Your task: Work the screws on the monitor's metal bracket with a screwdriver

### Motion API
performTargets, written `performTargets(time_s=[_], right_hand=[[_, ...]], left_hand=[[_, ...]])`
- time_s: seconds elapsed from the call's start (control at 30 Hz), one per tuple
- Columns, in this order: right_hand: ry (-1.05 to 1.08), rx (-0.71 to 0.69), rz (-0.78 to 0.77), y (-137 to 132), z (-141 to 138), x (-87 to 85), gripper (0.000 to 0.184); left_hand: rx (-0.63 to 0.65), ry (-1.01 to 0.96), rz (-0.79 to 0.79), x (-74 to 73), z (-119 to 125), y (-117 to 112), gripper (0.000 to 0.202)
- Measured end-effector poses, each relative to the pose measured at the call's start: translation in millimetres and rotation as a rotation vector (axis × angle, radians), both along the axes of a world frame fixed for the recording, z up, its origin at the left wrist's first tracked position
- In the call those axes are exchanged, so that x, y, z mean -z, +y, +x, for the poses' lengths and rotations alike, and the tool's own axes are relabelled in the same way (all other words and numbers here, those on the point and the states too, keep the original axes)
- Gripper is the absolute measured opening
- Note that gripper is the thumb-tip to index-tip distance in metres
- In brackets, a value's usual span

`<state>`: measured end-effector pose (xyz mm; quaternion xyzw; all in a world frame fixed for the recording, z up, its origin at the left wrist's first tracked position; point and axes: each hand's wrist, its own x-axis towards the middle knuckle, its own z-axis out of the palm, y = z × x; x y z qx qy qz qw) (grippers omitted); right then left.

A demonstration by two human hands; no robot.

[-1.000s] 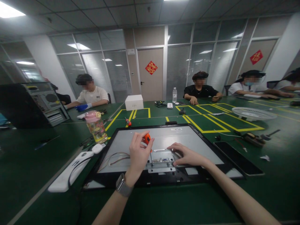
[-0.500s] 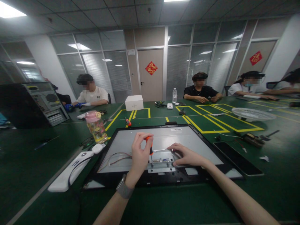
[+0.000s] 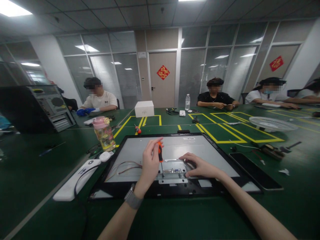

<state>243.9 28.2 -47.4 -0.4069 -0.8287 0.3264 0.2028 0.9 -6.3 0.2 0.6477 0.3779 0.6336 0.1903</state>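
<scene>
A display panel with a black frame lies on the green table, its grey metal back facing up. My left hand is closed round the handle of an orange and black screwdriver, held upright. The screwdriver's tip points down at the left side of a metal bracket with blue and white connectors on the panel. My right hand grips the right side of the metal bracket, thumb at the near edge and fingers at the far one. Thin wires run across the panel left of the bracket.
To the left are a white power bank with a black cable, a pink-lidded bottle and a computer case. A phone lies right of the panel. Several people sit across the table behind a white box.
My left fingers have straightened and shifted round the screwdriver handle, which stays in the same place on the bracket. My right hand keeps its hold. The whole view has shifted slightly.
</scene>
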Motion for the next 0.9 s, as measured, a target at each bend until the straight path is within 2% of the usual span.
performTargets(time_s=[0.2, 0.33, 0.4, 0.57, 0.63, 0.77, 0.9], right_hand=[[0.004, -0.003, -0.008, 0.6, 0.2, 0.3, 0.068], [0.004, -0.009, -0.005, -0.1, 0.1, -0.5, 0.068], [0.01, -0.01, 0.001, -0.1, 0.0, -0.4, 0.068], [0.003, -0.016, 0.011, 1.0, 0.2, 0.3, 0.068], [-0.002, -0.017, 0.0, 1.1, 0.2, -0.1, 0.069], [0.003, -0.014, -0.003, 0.0, -0.1, -1.4, 0.068], [0.013, -0.013, 0.002, -0.8, -0.4, -1.9, 0.068]], left_hand=[[-0.04, 0.016, 0.02, 1.0, -0.2, 1.3, 0.021], [0.064, -0.003, -0.034, 0.1, -0.3, -2.2, 0.03], [0.076, 0.005, -0.037, -0.4, -0.9, -3.2, 0.032], [-0.092, 0.07, 0.06, -1.8, -1.4, -2.5, 0.02], [-0.098, 0.061, 0.053, -2.3, -1.5, -2.1, 0.022], [-0.026, 0.019, -0.01, -2.5, -2.1, -1.4, 0.03], [-0.132, 0.041, 0.043, -3.3, -2.7, -0.4, 0.018]])
